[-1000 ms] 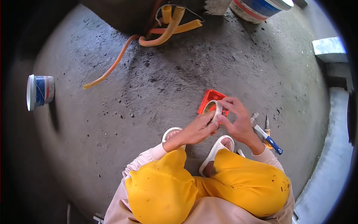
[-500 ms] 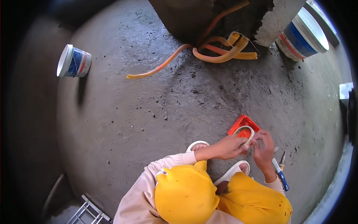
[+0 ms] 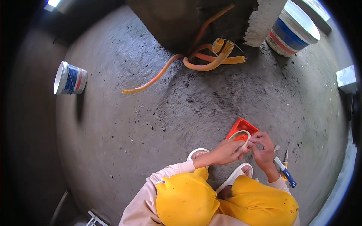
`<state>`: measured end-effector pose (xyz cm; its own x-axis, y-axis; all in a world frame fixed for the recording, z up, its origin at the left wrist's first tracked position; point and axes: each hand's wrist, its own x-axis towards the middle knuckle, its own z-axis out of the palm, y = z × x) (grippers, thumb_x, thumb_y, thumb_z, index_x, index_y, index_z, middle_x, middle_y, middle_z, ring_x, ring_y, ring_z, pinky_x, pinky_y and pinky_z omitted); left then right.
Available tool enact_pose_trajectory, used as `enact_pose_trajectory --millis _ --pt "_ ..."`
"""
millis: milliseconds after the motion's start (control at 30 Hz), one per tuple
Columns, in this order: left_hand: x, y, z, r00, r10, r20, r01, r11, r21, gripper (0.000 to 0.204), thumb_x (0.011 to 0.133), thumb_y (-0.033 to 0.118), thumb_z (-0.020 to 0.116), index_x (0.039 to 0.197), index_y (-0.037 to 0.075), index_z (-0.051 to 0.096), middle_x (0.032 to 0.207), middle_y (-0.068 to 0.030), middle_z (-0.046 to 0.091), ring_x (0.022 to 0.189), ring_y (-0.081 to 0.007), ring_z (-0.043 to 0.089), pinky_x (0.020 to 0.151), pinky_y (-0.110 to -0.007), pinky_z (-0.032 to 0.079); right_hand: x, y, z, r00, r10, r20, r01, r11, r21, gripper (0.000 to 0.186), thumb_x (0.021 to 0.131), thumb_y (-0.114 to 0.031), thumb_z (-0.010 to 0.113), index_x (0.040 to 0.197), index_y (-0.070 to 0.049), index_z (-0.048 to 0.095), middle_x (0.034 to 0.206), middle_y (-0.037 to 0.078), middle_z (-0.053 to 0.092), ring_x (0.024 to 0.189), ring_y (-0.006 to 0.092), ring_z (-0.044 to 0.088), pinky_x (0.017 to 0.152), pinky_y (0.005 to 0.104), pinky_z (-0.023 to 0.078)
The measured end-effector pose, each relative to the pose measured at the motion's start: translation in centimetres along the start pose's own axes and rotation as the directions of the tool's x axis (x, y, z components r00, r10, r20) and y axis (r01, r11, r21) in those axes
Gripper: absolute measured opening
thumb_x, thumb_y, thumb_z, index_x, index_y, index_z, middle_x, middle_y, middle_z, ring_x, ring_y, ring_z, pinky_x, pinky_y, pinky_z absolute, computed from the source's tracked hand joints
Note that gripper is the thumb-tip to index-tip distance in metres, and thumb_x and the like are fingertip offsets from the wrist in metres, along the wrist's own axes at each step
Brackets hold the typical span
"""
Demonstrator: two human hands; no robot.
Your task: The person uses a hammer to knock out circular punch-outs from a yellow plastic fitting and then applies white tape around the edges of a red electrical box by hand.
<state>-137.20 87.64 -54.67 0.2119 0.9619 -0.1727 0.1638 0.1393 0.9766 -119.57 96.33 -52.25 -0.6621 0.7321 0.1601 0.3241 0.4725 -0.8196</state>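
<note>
My left hand holds a pale tape roll from its lower left, fingers wrapped at its lower edge. My right hand pinches the roll's right edge with thumb and finger. Beneath and behind the roll is a red plastic box on the concrete floor, partly hidden by it. To the right of my hands lie a blue-handled tool and a pointed tool with a yellow handle.
Orange and yellow corrugated conduits come out at the foot of a rough column. A large white-and-blue bucket stands upper right, a smaller one at left. A pale block sits at far right, a metal frame lower left.
The view has swung, so the floor, column and buckets appear shifted down and to the right. Both hands stay on the roll; my right forefinger has drawn into a pinch at its edge.
</note>
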Motion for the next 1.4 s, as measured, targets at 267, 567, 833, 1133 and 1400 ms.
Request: enact_pose_trajectory --millis 267,567,833,1133,1400 --pt "0.4 0.4 0.0 0.997 0.074 0.024 -0.075 0.997 0.026 0.029 0.102 0.028 0.044 0.094 0.004 0.058 0.074 -0.0101 0.067 0.078 -0.0329 0.066 0.071 -0.041 0.05 -0.2 0.1 0.6 0.99 -0.09 -0.109 0.083 0.994 -0.07 0.015 0.075 0.002 0.071 0.085 -0.002 0.062 0.087 0.012 0.06 0.079 0.0294 0.061 0.068 0.0358 0.05" --pt "0.5 0.4 0.7 0.997 -0.056 -0.045 0.063 0.984 0.164 0.025 0.101 0.025 0.043 0.097 0.005 0.058 0.069 -0.0084 0.066 0.067 -0.0331 0.065 0.064 -0.043 0.05 -0.2 1.2 0.8 0.925 -0.361 -0.122 0.321 0.91 -0.262 0.021 0.07 0.005 0.067 0.087 -0.002 0.056 0.085 0.012 0.06 0.071 0.0294 0.059 0.058 0.0374 0.047" --pt "0.8 -0.9 1.4 0.963 0.176 -0.205 -0.175 0.984 0.024 0.021 0.097 0.019 0.049 0.086 0.004 0.06 0.067 -0.0151 0.063 0.067 -0.0396 0.062 0.063 -0.047 0.048 0.0 1.2 0.6 0.971 -0.186 -0.15 0.164 0.976 -0.146 0.021 0.07 0.007 0.066 0.087 -0.002 0.057 0.083 0.014 0.061 0.077 0.0323 0.063 0.064 0.0388 0.052" --pt "1.2 -1.3 0.5 0.921 0.203 -0.332 -0.017 0.873 0.488 0.012 0.092 0.017 0.057 0.097 0.008 0.063 0.067 -0.0113 0.057 0.067 -0.036 0.056 0.065 -0.045 0.045 0.6 0.5 0.1 0.927 -0.353 -0.127 0.324 0.924 -0.205 0.022 0.071 0.005 0.069 0.088 -0.003 0.057 0.087 0.011 0.062 0.075 0.03 0.062 0.062 0.0357 0.05" --pt "1.1 -0.3 -1.1 0.863 0.388 -0.324 -0.061 0.717 0.694 0.012 0.088 0.009 0.062 0.098 0.002 0.061 0.072 -0.0099 0.057 0.068 -0.0277 0.056 0.072 -0.039 0.041 -0.3 0.3 0.6 0.937 -0.184 -0.296 0.185 0.982 -0.023 0.029 0.078 -0.012 0.077 0.099 -0.003 0.061 0.097 0.013 0.064 0.078 0.0285 0.061 0.068 0.0349 0.051"
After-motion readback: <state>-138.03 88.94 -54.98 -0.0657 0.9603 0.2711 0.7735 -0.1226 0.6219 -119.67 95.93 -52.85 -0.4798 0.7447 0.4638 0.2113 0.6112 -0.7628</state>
